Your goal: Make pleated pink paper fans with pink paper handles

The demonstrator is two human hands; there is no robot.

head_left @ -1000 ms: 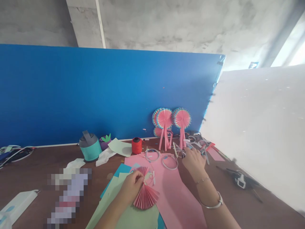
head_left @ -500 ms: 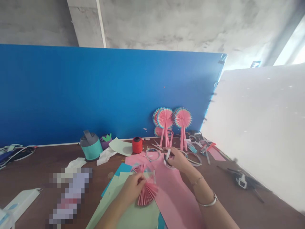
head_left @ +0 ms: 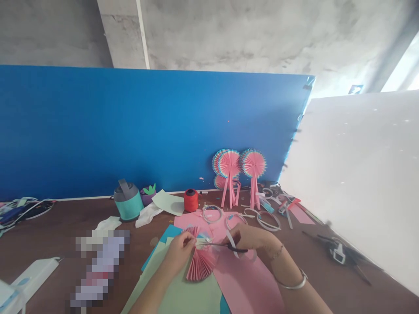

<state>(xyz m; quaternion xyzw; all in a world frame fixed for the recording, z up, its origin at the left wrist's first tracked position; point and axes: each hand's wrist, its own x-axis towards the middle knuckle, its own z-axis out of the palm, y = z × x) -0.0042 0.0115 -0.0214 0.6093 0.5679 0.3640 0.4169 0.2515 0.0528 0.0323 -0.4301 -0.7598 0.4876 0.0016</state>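
Pinched at its narrow middle, a pleated pink paper fan point(head_left: 200, 266) is in my left hand point(head_left: 179, 250), its folds spreading above and below the fingers. My right hand point(head_left: 244, 239) is closed around the dark handles of a pair of scissors point(head_left: 231, 248). The thin blades point left and their tips lie close to the fan's middle; whether they touch it I cannot tell. A white strip point(head_left: 232, 242) hangs at my right fingers. Beneath both hands lie pale green paper point(head_left: 183, 298) and pink paper point(head_left: 244, 283), with blue sheet edges showing.
Finished round pink fans point(head_left: 254, 164) lean on the blue partition point(head_left: 147, 131). A red thread spool point(head_left: 190, 201), a teal container point(head_left: 128, 206) and tape rolls point(head_left: 212, 214) stand behind the paper. Cutting tools point(head_left: 338, 253) lie right, a white power strip point(head_left: 34, 274) left.
My right hand has picked up the scissors from behind the paper and brought them down beside the fan. My left hand keeps its pinch on the fan, which has shifted slightly.
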